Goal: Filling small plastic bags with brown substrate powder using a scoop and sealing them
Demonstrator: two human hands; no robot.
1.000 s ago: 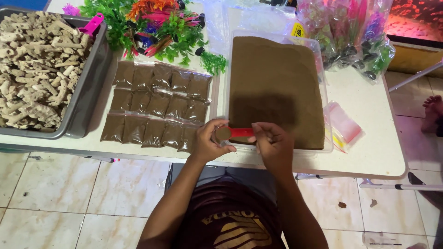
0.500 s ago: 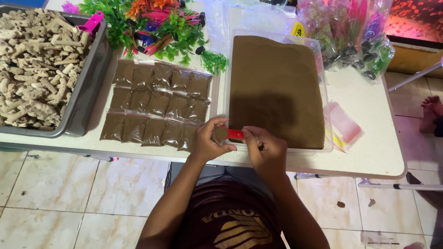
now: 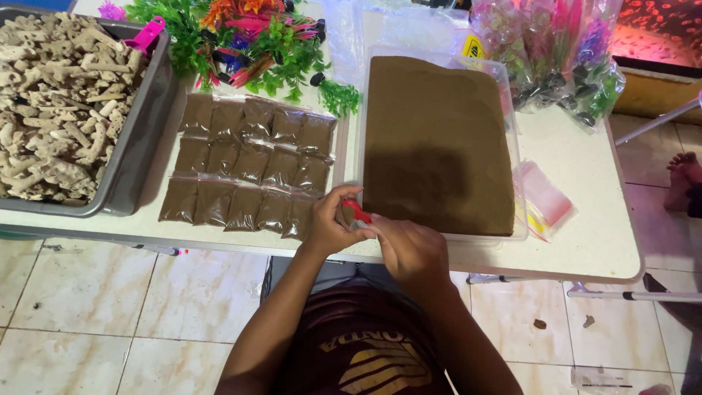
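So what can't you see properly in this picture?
Head view only:
- The red scoop: mostly hidden between the left hand and right hand, so its bowl does not show.
- Any little bag between the hands: covered by the fingers, cannot tell.
- The grey tray of pale chunks: cut off by the left edge.
- The foot: cut off by the right edge.

White table point(image 3: 585, 183) (trays, probably packets)
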